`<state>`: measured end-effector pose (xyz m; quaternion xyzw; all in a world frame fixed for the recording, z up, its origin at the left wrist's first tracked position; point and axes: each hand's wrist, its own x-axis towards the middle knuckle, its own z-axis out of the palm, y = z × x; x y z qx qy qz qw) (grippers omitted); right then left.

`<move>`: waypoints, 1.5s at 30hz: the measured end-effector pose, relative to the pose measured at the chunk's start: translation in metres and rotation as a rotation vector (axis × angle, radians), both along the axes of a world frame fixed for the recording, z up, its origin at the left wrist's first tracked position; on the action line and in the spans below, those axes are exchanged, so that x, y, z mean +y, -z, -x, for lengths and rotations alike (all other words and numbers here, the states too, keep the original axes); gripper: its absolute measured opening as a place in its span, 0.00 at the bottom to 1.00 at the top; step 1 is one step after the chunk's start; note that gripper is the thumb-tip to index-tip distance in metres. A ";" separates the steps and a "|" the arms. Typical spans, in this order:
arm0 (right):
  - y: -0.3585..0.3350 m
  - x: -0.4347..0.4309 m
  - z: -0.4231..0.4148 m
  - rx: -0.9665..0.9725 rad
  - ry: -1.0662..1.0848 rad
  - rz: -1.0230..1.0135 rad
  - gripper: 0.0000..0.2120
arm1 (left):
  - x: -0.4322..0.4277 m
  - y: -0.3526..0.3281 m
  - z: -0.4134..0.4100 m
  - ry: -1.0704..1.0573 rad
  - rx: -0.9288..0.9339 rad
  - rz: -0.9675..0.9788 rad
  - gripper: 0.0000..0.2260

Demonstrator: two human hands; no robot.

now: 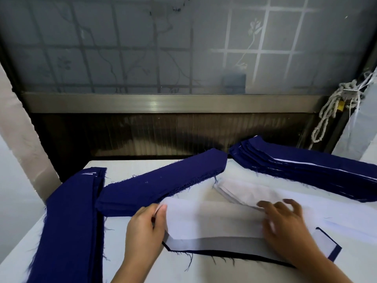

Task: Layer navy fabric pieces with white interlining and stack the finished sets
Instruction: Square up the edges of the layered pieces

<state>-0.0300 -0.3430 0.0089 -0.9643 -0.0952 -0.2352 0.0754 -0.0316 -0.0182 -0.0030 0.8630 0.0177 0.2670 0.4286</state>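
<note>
The left hand [142,227] pinches white interlining [214,219] atop a navy piece [234,254]; right hand [285,217] touches it.

Table [204,270] with left navy stack [71,221], middle navy stack [163,180], right layered stack [306,168], interlining pile [244,193], front navy piece [244,255]

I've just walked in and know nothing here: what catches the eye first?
Deep navy fabric stacks ring the white table: a left navy stack, a middle navy stack, and a right navy stack layered with white. In front, the left hand pinches one end of a long white interlining strip over a navy fabric piece, while the right hand rests on the other end.
</note>
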 end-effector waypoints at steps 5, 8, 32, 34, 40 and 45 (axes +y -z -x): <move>0.012 -0.058 0.014 -0.060 0.262 -0.088 0.17 | 0.000 0.001 -0.001 -0.041 0.016 -0.030 0.21; 0.016 -0.060 0.016 -0.128 0.383 -0.314 0.18 | 0.002 0.004 -0.001 -0.052 0.023 0.011 0.19; 0.000 -0.044 0.044 0.050 0.579 -0.273 0.12 | 0.000 -0.008 0.005 -0.277 0.281 -0.057 0.11; 0.002 -0.044 0.044 0.058 0.590 -0.264 0.12 | -0.001 -0.008 0.006 -0.284 0.264 -0.075 0.12; 0.010 -0.051 0.040 0.087 0.650 -0.260 0.14 | -0.002 -0.013 0.009 -0.278 0.216 -0.068 0.06; 0.010 -0.052 0.039 0.115 0.703 -0.240 0.18 | -0.001 -0.015 0.011 -0.282 0.129 -0.187 0.08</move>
